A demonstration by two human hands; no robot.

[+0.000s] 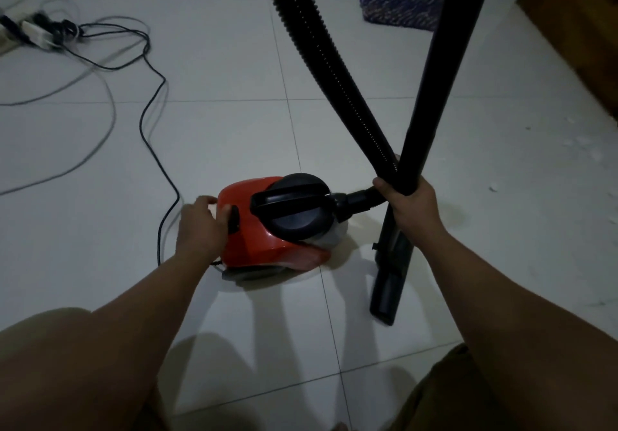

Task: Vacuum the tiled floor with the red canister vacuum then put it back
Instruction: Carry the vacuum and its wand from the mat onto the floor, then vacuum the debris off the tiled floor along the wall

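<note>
Canister vacuum [267,229] sits mid-floor on the tiles. Left hand [200,226] is on its rear end, thumb at what looks like the black switch [234,219]. Right hand [413,206], just right of the vacuum, grips the tube [444,79] and hose [334,72] together. Probably the power on/off step; next is a firm press.

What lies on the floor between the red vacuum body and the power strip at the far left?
In the head view, bare tile crossed by a black cord running from the red vacuum body toward the power strip, plus a grey cable.
</note>
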